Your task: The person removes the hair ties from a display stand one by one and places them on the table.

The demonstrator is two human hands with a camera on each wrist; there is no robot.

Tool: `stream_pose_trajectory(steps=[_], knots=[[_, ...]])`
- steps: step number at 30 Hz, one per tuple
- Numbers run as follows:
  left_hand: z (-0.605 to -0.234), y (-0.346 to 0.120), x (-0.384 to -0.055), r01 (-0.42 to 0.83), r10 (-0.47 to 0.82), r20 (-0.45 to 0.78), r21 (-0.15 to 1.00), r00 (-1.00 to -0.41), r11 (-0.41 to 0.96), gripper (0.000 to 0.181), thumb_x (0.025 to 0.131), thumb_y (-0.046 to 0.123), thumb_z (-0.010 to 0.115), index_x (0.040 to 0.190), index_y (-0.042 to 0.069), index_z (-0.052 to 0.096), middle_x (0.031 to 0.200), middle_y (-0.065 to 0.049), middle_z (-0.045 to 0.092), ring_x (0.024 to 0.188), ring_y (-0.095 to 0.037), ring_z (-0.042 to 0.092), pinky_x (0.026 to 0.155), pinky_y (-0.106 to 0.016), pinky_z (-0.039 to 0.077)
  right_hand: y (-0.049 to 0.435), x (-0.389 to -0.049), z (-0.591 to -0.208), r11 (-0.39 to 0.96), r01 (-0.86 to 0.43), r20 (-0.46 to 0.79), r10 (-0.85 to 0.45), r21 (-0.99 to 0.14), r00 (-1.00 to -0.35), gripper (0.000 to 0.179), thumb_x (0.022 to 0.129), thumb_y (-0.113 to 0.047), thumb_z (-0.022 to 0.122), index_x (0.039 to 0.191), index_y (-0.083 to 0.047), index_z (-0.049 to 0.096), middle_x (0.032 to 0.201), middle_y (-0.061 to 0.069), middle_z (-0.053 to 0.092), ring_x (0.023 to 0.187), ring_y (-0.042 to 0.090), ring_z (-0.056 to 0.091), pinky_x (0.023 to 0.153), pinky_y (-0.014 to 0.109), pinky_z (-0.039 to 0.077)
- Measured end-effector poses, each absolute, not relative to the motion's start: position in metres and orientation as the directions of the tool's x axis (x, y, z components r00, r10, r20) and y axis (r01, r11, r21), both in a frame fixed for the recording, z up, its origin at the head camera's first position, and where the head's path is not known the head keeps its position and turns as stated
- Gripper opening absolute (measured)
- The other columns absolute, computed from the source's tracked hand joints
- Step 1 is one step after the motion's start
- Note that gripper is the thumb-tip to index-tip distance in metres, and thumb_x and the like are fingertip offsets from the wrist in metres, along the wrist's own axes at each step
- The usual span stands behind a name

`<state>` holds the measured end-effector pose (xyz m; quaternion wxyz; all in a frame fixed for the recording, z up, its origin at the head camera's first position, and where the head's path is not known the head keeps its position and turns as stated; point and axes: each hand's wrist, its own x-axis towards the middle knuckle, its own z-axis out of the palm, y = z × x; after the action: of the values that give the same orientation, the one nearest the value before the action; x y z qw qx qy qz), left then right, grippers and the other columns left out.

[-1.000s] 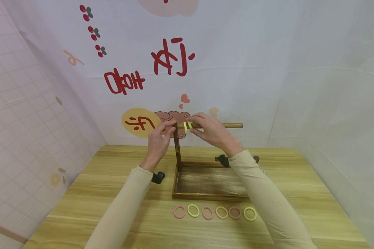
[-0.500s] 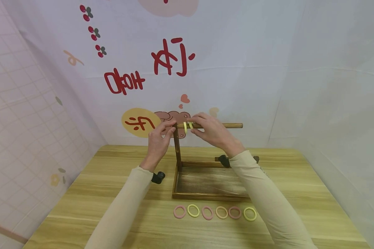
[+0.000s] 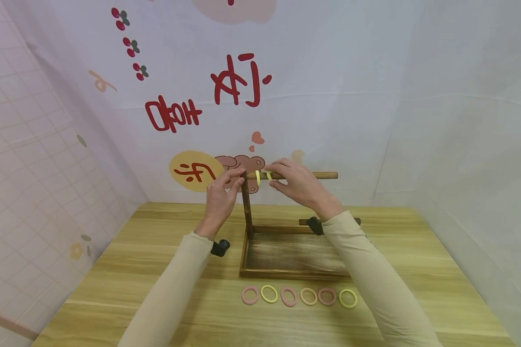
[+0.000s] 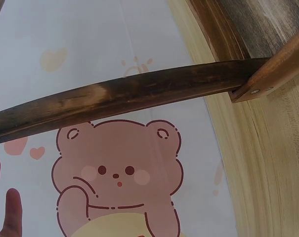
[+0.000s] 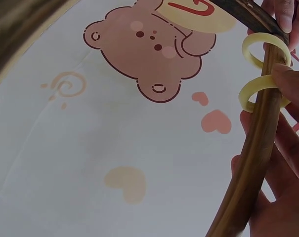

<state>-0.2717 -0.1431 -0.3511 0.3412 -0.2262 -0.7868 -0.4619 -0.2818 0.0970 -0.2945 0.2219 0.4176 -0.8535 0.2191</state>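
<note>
A dark wooden stand has an upright post (image 3: 247,209) and a horizontal bar (image 3: 325,175) running right from its top. My left hand (image 3: 220,198) holds the corner where post and bar meet, thumb and fingertips pinched around it. Two pale yellow rings hang around the bar. The one nearer the post, a yellow ring (image 5: 247,49), hangs free just right of the left fingertips. My right hand (image 3: 301,188) pinches the other yellow ring (image 5: 249,94) between thumb and fingers, the bar passing through it. In the left wrist view, the post (image 4: 154,91) crosses the frame.
The stand's shallow tray base (image 3: 295,276) rests on the wooden table (image 3: 156,270). In front of it lies a row of several pink, yellow and peach rings (image 3: 308,296). My right forearm covers the tray's right side. A printed white cloth (image 3: 330,96) hangs behind.
My right hand has slid slightly right along the bar with its yellow ring, widening the gap between the two rings. The left hand stays at the corner.
</note>
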Motion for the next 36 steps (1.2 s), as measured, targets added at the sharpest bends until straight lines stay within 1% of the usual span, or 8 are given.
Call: stream_pose_trajectory(steps=[7,14,20,27,36], knots=[[-0.350,-0.143,-0.271,0.665,0.041,0.738,0.581,-0.674,0.470,0.027,0.100,0.010,0.069,0.126,0.004,0.072,0.131,-0.019,0.069,0.122,-0.033,0.065,0.096,-0.056,0.055,0.101,-0.281,-0.296,0.570,-0.803,0.564,-0.610,-0.177,-0.557,0.038,0.095,-0.011,0.077,0.132,-0.005,0.068,0.129,0.011,0.068,0.113,0.028,0.067,0.094,0.045,0.056],[-0.351,-0.143,-0.272,0.657,0.036,0.735,0.581,-0.677,0.480,0.027,0.100,0.010,0.069,0.126,0.004,0.073,0.130,-0.017,0.070,0.121,-0.032,0.067,0.095,-0.052,0.056,0.104,-0.279,-0.295,0.584,-0.793,0.562,-0.602,-0.176,-0.567,0.040,0.095,-0.011,0.077,0.133,-0.005,0.068,0.129,0.011,0.068,0.113,0.029,0.067,0.095,0.046,0.056],[-0.351,-0.143,-0.271,0.660,0.044,0.737,0.575,-0.674,0.485,0.027,0.101,0.011,0.068,0.126,0.004,0.072,0.131,-0.017,0.069,0.121,-0.031,0.066,0.096,-0.051,0.056,0.107,-0.279,-0.296,0.603,-0.779,0.556,-0.593,-0.173,-0.583,0.040,0.095,-0.011,0.078,0.134,-0.007,0.068,0.129,0.009,0.068,0.111,0.027,0.068,0.094,0.046,0.056],[-0.351,-0.143,-0.271,0.660,0.046,0.736,0.575,-0.675,0.483,0.028,0.101,0.012,0.068,0.127,0.004,0.072,0.132,-0.017,0.069,0.122,-0.032,0.066,0.097,-0.052,0.056,0.111,-0.278,-0.296,0.610,-0.772,0.547,-0.590,-0.180,-0.594,0.042,0.095,-0.011,0.077,0.135,-0.008,0.067,0.132,0.010,0.068,0.115,0.029,0.067,0.096,0.047,0.055],[-0.350,-0.143,-0.271,0.657,0.037,0.737,0.577,-0.675,0.485,0.027,0.100,0.011,0.069,0.126,0.004,0.073,0.130,-0.017,0.070,0.121,-0.031,0.067,0.096,-0.051,0.056,0.117,-0.277,-0.297,0.617,-0.761,0.530,-0.584,-0.203,-0.615,0.043,0.096,-0.012,0.076,0.137,-0.007,0.066,0.134,0.010,0.067,0.116,0.028,0.067,0.097,0.047,0.054]])
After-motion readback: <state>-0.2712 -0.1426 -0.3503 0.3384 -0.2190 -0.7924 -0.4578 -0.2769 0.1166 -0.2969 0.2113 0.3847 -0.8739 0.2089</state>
